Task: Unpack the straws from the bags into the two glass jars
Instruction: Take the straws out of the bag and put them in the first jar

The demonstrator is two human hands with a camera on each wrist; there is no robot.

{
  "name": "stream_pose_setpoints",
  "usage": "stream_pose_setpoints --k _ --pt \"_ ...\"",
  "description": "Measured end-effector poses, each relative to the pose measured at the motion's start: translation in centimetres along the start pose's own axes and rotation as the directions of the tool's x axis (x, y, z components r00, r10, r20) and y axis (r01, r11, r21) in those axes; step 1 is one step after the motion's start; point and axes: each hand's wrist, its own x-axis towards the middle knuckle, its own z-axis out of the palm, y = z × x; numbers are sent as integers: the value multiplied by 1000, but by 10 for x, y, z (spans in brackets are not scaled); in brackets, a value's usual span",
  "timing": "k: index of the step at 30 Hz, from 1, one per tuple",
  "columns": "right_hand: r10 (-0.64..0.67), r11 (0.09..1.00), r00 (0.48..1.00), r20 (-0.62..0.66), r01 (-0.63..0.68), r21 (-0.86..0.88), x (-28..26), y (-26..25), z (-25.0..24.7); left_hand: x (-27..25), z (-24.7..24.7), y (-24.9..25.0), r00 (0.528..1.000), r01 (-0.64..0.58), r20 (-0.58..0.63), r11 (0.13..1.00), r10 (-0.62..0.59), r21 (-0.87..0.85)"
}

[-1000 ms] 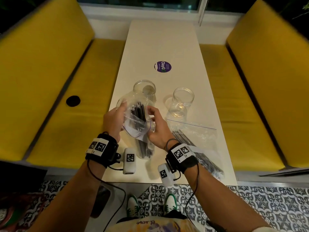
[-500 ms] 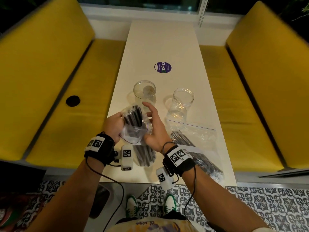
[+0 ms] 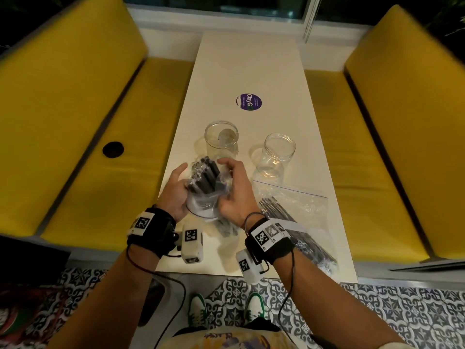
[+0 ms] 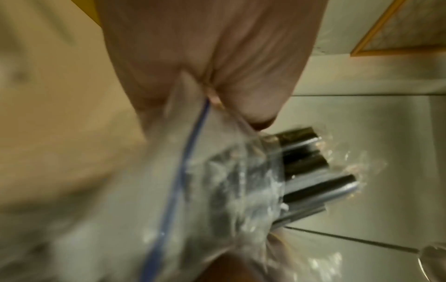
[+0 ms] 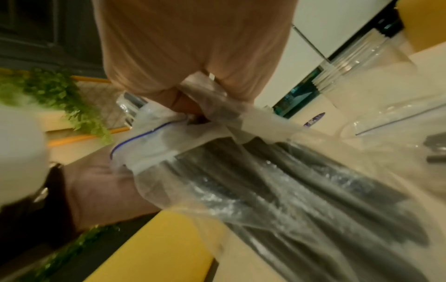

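A clear zip bag (image 3: 204, 200) of black straws (image 3: 206, 176) stands upright between my hands, above the near part of the white table (image 3: 246, 66). The straw ends poke out of its rolled-down mouth. My left hand (image 3: 180, 182) pinches the bag's left edge, seen close in the left wrist view (image 4: 217, 95). My right hand (image 3: 232, 177) grips the right side, fingers curled into the plastic (image 5: 193, 103). Two open glass jars stand just beyond: the left jar (image 3: 221, 138) and the right jar (image 3: 276, 154). A second bag of straws (image 3: 297, 217) lies flat at my right.
A round purple sticker (image 3: 249, 102) sits mid-table beyond the jars. Yellow benches (image 3: 100, 147) flank the table on both sides; a black disc (image 3: 113, 149) lies on the left seat. The table's near edge (image 3: 226, 272) is just behind my wrists.
The bag's mouth has been pushed down, so the straws stick out further. My right hand, flat against the bag half a second ago, now curls onto it.
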Motion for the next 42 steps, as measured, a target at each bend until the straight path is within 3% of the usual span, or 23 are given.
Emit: stream_pose_setpoints --k 3,7,9,13,17,19,20,23,26,30,32,35,37,39,42 --pt "176 970 983 -59 -163 179 9 2 -7 -38 27 17 993 -51 107 996 58 -66" --pt "237 953 971 10 -235 190 10 -11 -17 -57 39 13 943 -305 220 911 249 276" --pt "201 961 977 65 -210 179 8 -22 -18 -47 33 6 941 -338 148 881 305 332" --pt "85 987 989 122 -100 125 3 -31 -14 -41 30 2 962 -269 30 929 271 255" --pt "-72 997 986 -151 74 4 8 -34 -9 -42 35 1 970 -243 58 949 236 200" --pt "25 999 972 -232 -18 33 21 -26 -6 -45 38 4 971 -227 106 965 214 129" --pt "145 986 964 -224 -122 113 27 -21 -4 -46 38 6 969 -216 144 969 198 120" --pt "427 810 901 -79 -342 476 36 -17 1 -48 36 12 962 -163 238 980 131 118" --pt "518 703 855 -3 -423 572 35 -20 3 -47 31 15 965 -146 230 986 124 82" --pt "453 838 889 -70 -398 372 32 -17 10 -39 26 14 977 -154 156 986 142 68" --pt "457 867 886 -85 -421 267 26 -26 12 -33 27 14 984 -165 80 985 162 42" --pt "371 922 924 -90 -354 160 12 -41 16 -33 34 16 987 -157 27 988 157 -8" --pt "270 955 954 -132 -248 163 6 -47 19 -35 39 18 988 -125 85 989 131 -75" --pt "233 964 951 -201 -198 180 8 -47 19 -37 36 20 983 -51 169 989 74 -138" --pt "277 957 930 -240 -244 160 20 -41 12 -40 28 27 947 73 320 984 -18 -161"
